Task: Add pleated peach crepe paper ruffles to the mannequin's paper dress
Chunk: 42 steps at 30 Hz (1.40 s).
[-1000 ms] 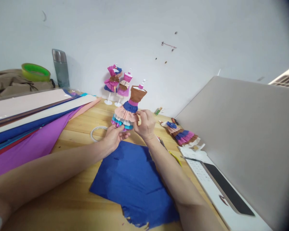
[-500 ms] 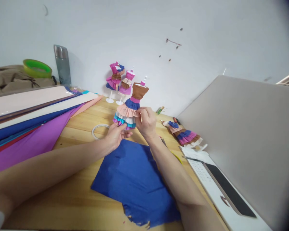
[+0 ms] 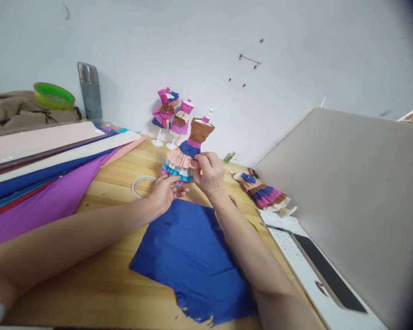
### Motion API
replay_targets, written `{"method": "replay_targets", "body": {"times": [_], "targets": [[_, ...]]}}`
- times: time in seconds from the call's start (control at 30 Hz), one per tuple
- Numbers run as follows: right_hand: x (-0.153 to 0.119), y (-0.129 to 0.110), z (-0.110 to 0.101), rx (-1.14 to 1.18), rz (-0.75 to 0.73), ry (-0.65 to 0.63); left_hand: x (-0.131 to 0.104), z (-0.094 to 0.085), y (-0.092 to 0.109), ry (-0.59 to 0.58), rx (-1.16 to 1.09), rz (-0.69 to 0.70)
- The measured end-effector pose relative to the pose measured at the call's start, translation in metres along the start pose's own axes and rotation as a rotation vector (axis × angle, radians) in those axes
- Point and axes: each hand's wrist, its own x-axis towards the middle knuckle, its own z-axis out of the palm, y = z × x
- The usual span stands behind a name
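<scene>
A miniature dress form [image 3: 205, 119] wears a paper dress with a brown bodice [image 3: 200, 131], a pink waistband and a tiered ruffled skirt [image 3: 179, 166] in blue, peach, white, turquoise and purple. My left hand [image 3: 165, 191] grips low at the skirt's hem, by the form's base, which is mostly hidden. At the skirt's right side, my right hand [image 3: 209, 173] pinches the edge of the peach ruffle between thumb and fingers. A ragged-edged sheet of blue crepe paper [image 3: 192, 261] lies on the table below both hands.
Two dressed forms [image 3: 165, 110] stand by the wall. A tape roll [image 3: 134, 185] sits left of my hands, folded coloured paper [image 3: 55, 160] farther left. A ruffled dress [image 3: 261, 190] and a white keyboard-like panel [image 3: 296, 247] are at right, near a tall grey panel [image 3: 351, 183].
The view has shifted very slightly. The dress form leans a touch more to the right, while both hands keep nearly the same hold on it.
</scene>
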Motion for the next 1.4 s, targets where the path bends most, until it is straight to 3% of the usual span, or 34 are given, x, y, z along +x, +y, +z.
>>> {"method": "replay_targets", "body": {"times": [0.23,0.6,0.87,1.2,1.4], "targets": [[0.001,-0.001,-0.004,0.009,-0.01,-0.013,0.0,0.0,0.005,-0.039,-0.023,-0.03],[-0.001,-0.005,0.0,-0.029,-0.074,0.1,-0.001,0.001,0.002,0.008,0.008,0.035],[0.004,-0.023,-0.003,-0.011,-0.065,-0.112,0.001,0.0,-0.002,0.012,-0.016,0.064],[0.005,-0.028,0.0,-0.072,-0.069,-0.119,0.001,-0.003,-0.004,-0.003,-0.008,0.075],[0.006,-0.028,-0.002,0.011,-0.067,-0.097,0.001,-0.002,-0.003,0.006,-0.019,0.061]]}}
